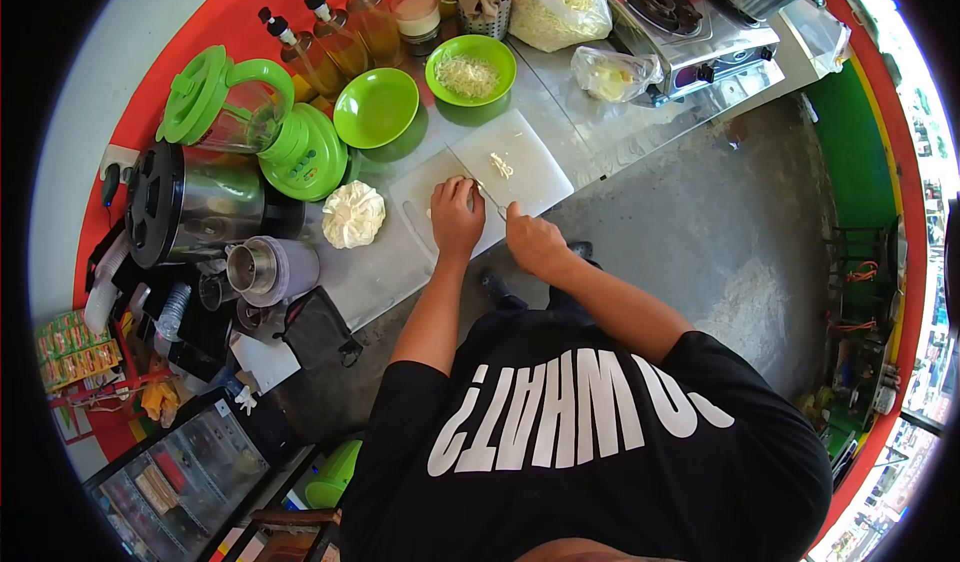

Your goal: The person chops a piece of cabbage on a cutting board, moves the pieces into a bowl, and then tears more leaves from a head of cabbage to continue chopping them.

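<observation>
My right hand (537, 242) is closed round the handle of a knife (489, 198), whose blade reaches left toward my other hand. My left hand (458, 214) presses down on the white cutting board (540, 167) with its fingers bent together; what they hold is hidden beneath them. Just beyond the blade lies a small heap of pale shredded vegetable (501, 166). Left of the board sits a pale, round, crinkled thing (353, 214), possibly a cabbage. Past the board stand a green bowl of pale shreds (468, 76) and another green bowl (376, 109) with nothing visible in it.
A green blender (300, 152), several pump bottles (370, 24) and a dark appliance (190, 202) line the counter's left and back. A bag of shreds (562, 7), a smaller plastic bag (613, 74) and a gas stove (690, 47) are at the right. Concrete floor borders the counter.
</observation>
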Motion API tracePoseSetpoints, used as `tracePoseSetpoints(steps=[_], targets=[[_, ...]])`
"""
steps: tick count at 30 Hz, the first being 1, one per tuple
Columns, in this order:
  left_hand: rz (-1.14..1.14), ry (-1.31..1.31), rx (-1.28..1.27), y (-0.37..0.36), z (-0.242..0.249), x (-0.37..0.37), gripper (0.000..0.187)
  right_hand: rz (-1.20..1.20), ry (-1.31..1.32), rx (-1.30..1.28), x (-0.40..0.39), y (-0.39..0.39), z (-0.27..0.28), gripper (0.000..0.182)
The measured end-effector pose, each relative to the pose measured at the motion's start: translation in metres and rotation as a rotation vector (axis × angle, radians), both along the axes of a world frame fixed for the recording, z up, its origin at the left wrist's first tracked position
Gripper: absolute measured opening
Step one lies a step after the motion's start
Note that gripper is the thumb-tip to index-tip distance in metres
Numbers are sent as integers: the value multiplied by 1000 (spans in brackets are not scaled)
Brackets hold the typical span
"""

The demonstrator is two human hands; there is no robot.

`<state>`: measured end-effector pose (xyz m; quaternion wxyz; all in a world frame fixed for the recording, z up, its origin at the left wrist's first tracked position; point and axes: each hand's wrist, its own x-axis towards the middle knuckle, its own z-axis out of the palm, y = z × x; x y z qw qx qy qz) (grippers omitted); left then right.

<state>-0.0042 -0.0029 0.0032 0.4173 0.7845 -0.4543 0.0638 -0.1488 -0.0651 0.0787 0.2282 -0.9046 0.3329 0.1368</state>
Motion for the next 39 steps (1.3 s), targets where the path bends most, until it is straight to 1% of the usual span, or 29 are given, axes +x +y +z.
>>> tracePoseSetpoints(steps=[3,6,9,12,13,15,17,21,25,27,29,31,34,36,37,39], targets=[[-1,-6,12,1,-2,0,15,-36,-7,-12,-1,8,-19,23],[-9,-12,-17,1,-3,1,14,-21,15,-29,10,-1,-18,22],[-14,-12,13,2,-1,1,15,24,5,38,16,-10,3,25],[2,-3,-33,2,-1,-2,13,3,-9,28,13,0,8,26],[5,-5,-35,2,0,-1,13,6,-11,25,12,3,3,26],[24,20,-43,2,0,-3,11,-42,7,4,8,7,-12,18],[31,5,-42,2,1,-2,10,-34,-9,-13,12,3,-22,17],[23,19,-53,3,-1,-2,12,28,-8,-34,22,-6,-14,19],[42,40,-73,3,-4,-2,12,30,-16,-37,14,3,-15,20],[57,29,-49,4,-4,-3,12,-70,23,-19,12,8,-20,22],[58,31,-37,5,-4,-3,13,-26,11,-42,14,4,-25,22],[53,25,-25,8,-6,-4,13,12,-10,-66,23,-2,-18,23],[23,-1,-48,8,-4,-2,15,37,29,-60,30,-9,-9,22],[-37,-49,-49,13,-4,-5,17,13,-14,-27,24,-4,-9,18],[-32,-50,-48,15,-5,-7,17,17,-15,-26,19,-1,-10,18],[-23,-83,-26,17,-5,-10,19,-68,17,27,14,4,-14,19]])
